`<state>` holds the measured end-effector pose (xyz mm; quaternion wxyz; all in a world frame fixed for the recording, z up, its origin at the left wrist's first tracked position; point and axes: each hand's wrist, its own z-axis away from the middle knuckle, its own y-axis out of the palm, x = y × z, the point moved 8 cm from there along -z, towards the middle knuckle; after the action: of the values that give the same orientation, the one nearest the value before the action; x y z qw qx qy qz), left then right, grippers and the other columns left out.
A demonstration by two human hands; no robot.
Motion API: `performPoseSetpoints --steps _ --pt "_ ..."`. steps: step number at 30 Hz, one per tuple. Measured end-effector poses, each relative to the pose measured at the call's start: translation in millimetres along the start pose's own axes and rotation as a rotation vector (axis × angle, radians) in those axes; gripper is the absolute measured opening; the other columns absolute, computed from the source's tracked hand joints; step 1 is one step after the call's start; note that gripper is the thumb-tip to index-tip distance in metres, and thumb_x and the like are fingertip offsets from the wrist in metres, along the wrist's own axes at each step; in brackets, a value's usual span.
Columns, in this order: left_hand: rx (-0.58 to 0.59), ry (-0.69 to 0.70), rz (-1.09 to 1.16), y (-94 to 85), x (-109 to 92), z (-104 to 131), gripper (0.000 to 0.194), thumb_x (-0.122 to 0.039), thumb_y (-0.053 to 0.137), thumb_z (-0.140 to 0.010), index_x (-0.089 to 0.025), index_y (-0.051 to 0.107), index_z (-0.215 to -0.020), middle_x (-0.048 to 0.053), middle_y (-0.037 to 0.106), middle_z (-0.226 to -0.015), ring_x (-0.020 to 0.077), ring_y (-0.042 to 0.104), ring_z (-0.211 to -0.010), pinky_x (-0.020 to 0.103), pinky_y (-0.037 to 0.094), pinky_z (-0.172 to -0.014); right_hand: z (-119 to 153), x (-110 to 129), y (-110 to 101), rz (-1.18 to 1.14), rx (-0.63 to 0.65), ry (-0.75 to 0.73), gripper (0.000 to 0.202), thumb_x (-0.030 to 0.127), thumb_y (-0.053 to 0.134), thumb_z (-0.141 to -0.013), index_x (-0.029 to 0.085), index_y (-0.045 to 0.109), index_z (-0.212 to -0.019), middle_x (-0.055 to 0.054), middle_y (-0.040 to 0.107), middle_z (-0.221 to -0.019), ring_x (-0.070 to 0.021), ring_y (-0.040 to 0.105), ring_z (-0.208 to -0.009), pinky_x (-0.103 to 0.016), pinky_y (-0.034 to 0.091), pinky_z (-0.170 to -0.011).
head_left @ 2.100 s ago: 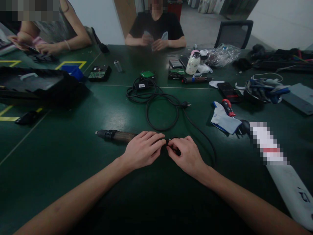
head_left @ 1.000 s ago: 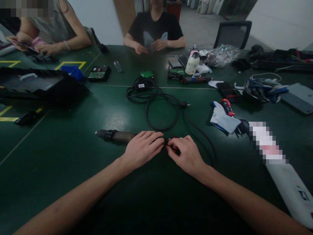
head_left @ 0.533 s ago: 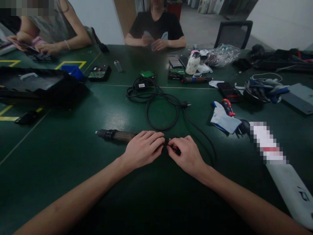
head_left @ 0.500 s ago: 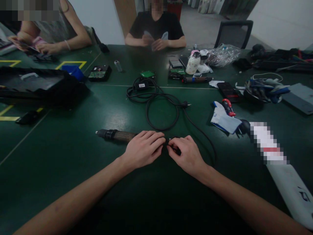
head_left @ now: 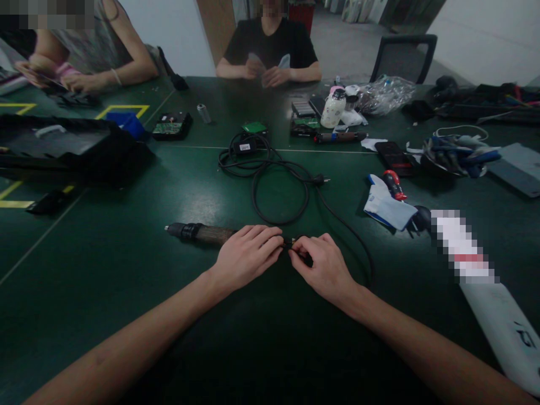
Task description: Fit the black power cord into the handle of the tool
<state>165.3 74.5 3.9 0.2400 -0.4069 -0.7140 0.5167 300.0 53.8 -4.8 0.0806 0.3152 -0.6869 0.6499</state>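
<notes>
Left hand point(head_left: 250, 256) gripping driver point(head_left: 211, 234), lying near centre on worktop point(head_left: 169, 343); right hand point(head_left: 324, 260) pinching connector point(head_left: 293, 241) at its right end, seemingly seating or freeing it; next move probably calling for steady alignment.

My left hand point(head_left: 248, 256) and right hand point(head_left: 324, 267) are bare. Left forearm point(head_left: 139, 325) and right forearm point(head_left: 422, 332): uncovered. A small mark point(head_left: 99, 359) sits on the left forearm.
</notes>
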Motion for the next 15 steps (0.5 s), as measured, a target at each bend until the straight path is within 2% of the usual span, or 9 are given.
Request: performPoseSetpoints --steps 15 --pt "0.0 -0.001 0.016 -2.6 -2.5 -2.7 0.023 -0.029 0.054 -0.098 -0.022 0.062 -0.118 0.004 0.066 -0.127 0.022 0.063 -0.111 0.039 0.05 -0.092 0.5 -2.1 1.6 0.007 -0.012 0.013 0.011 0.026 0.058 -0.098 0.021 0.058 -0.088 0.001 0.063 -0.078 -0.016 0.057 -0.071 -0.033 0.034 -0.078"
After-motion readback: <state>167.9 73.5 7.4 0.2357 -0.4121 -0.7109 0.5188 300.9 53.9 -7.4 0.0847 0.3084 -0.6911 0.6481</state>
